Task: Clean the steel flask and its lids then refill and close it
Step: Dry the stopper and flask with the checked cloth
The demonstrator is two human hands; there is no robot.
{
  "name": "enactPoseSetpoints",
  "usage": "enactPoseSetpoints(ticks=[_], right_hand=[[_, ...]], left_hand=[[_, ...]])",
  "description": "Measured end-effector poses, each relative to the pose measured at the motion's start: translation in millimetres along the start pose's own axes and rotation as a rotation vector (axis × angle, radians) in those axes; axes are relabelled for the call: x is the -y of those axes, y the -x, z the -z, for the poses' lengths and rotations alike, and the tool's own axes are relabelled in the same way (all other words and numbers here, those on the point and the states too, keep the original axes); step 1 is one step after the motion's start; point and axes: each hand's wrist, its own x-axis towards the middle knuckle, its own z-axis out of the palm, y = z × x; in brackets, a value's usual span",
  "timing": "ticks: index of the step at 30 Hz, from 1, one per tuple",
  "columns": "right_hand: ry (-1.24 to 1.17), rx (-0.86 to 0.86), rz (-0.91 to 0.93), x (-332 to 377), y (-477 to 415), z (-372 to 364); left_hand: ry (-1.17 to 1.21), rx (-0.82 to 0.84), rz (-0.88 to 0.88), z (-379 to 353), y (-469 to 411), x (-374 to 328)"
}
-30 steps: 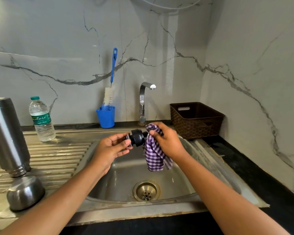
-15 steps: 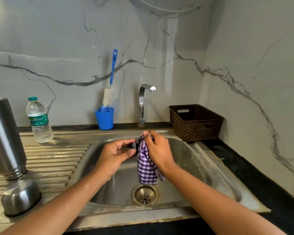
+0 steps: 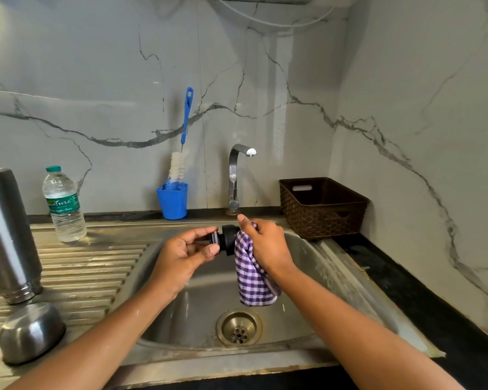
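We count one steel flask [image 3: 6, 235] (mouth down on the drainboard), one steel cap [image 3: 31, 332] beside it, and one black stopper [image 3: 227, 239] held over the sink [image 3: 330, 282]. Our left hand [image 3: 181, 254] pinches the stopper's end with curled fingertips. Our right hand [image 3: 268, 246] grips its other end through one checked cloth [image 3: 252, 277]. Half a second ago cloth and fingers nearly hid the stopper; now it shows plainly.

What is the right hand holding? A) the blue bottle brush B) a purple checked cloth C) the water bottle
B: the right hand grips the purple checked cloth and presses it against the black lid over the sink.
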Motion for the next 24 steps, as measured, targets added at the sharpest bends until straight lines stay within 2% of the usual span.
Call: enactPoseSetpoints(ticks=[5,9,12,17,21,23,24], right_hand=[[-0.06,-0.006,-0.095,-11,-4,-9],[-0.38,0.035,-0.34,-14,-6,-15],[-0.557,0.112,-0.385,-12,-3,-18],[-0.478,0.244,-0.367,-10,-2,-21],[-0.163,0.283,-0.312,-10,-2,-19],[-0.135,0.28,-0.406,-7,-6,-7],[-0.21,0.288,-0.491,-7,-7,3]], left_hand=[[-0.034,-0.032,-0.046,-3,6,2],[-0.052,0.008,-0.044,-1,4,5],[-0.042,0.041,-0.064,-5,3,5],[0.05,0.049,-0.076,-5,1,2],[0.115,-0.029,-0.055,-1,-2,0],[0.109,-0.057,-0.04,2,-3,1],[0.1,-0.066,-0.028,4,-4,2]])
